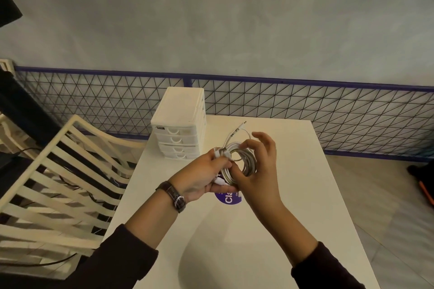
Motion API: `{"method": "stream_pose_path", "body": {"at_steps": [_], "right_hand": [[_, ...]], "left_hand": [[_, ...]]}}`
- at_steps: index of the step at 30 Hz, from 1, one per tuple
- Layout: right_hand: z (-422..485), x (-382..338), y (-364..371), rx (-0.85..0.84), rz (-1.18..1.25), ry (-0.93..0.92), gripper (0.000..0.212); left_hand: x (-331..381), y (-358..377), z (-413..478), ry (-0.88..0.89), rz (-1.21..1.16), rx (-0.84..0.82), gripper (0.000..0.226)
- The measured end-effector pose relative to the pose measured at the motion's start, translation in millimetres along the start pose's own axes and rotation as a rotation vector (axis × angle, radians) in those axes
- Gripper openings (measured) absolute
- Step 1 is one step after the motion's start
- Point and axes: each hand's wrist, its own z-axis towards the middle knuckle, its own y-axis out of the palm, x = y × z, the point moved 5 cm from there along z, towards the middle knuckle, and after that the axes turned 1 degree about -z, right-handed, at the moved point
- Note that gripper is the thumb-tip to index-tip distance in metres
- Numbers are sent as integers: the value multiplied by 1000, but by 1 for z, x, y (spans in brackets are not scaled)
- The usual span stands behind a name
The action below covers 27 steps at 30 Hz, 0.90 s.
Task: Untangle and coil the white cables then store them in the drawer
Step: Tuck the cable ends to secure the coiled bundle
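A bundle of white cables [246, 159] is wound into a round coil and held above the white table [305, 195]. My left hand [204, 176] grips the coil's left side, with white plugs sticking out between its fingers. My right hand [256, 171] pinches the coil from the right, thumb and forefinger on the loops, the other fingers spread. One loose cable end with a metal plug [240, 125] arcs up behind the coil. A small white drawer unit [179, 124] stands at the table's far left corner, all its drawers shut.
A round purple sticker [226, 198] lies on the table under my hands. A cream slatted chair [58, 183] stands left of the table. A blue-framed wire mesh fence [305, 105] runs behind. Dark cables trail on the floor at left.
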Motion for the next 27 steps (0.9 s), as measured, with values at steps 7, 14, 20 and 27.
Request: {"method": "stream_pose_path", "body": {"at_steps": [7,14,20,27], "right_hand": [[9,-7,-6,60,-277,-194,17],[5,-9,-20,69,-55,4,4],[3,-11,-39,-1,317,303,16],[-18,-21,-20,-230,288,387,13]], "left_hand": [[2,-3,3,30,-2,1,30],[2,-14,3,-6,-71,8,33],[-2,-24,4,-34,-111,32,32],[2,-21,7,11,-63,77,14]]}}
